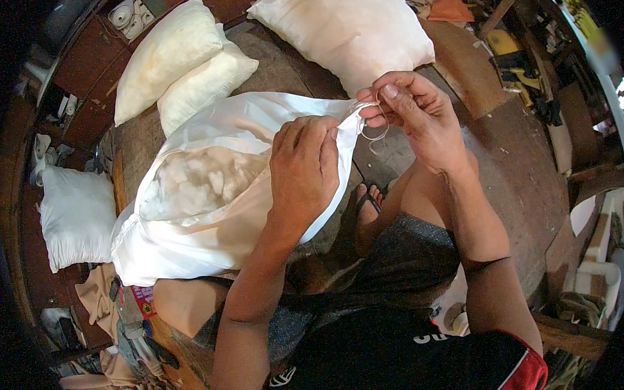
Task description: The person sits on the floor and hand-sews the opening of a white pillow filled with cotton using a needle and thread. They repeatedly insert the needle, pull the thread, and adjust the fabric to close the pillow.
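Note:
Across my lap lies a white fabric pillow case [197, 250]. Through its wide opening a mass of fluffy off-white stuffing [201, 181] shows. My left hand [303, 169] is closed over the edge of the case, thumb pressed toward the fingers, gathering the cloth near its right end. Just beyond it, my right hand [419, 115] pinches a thin pale thread [377, 139] at the bunched corner of the case. Loops of the thread dangle below the right fingers. Whether a needle sits between those fingertips is too small to make out.
A large stuffed white pillow [351, 32] lies ahead, with two cream pillows [166, 59] at the far left. Another white pillow [78, 215] rests at the left. Clothes and tools [135, 332] clutter the lower left. Wooden shelving with assorted items [521, 71] stands right.

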Action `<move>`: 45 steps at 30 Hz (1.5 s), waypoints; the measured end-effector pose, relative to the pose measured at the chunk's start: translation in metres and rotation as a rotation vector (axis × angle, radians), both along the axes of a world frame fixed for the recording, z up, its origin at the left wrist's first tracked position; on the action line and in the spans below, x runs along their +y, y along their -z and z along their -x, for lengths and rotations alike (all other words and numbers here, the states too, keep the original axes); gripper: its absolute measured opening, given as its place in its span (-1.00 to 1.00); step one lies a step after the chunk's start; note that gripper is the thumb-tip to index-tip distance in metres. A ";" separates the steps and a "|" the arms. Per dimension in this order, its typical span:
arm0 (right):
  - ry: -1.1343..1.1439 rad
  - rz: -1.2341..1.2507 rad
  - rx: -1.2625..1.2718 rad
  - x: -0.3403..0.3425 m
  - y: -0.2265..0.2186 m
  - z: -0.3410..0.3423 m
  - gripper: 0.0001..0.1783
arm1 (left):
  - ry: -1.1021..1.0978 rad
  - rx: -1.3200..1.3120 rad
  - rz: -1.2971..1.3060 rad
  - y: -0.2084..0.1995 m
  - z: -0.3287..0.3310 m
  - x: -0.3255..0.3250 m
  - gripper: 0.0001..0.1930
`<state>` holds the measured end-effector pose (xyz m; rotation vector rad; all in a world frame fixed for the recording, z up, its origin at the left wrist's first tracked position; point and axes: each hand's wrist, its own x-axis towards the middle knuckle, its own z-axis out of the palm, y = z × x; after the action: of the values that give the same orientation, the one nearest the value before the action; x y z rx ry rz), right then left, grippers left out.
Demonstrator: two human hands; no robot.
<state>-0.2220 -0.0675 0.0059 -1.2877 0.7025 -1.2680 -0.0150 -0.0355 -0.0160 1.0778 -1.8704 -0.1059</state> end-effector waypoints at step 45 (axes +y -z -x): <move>0.257 0.017 0.139 0.017 0.001 -0.012 -0.78 | 0.052 0.004 0.013 0.004 0.002 -0.002 -0.86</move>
<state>-0.2098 -0.0508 0.0050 -1.3397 0.9830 -1.4006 -0.0166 -0.0379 -0.0205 1.0198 -1.8934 -0.1251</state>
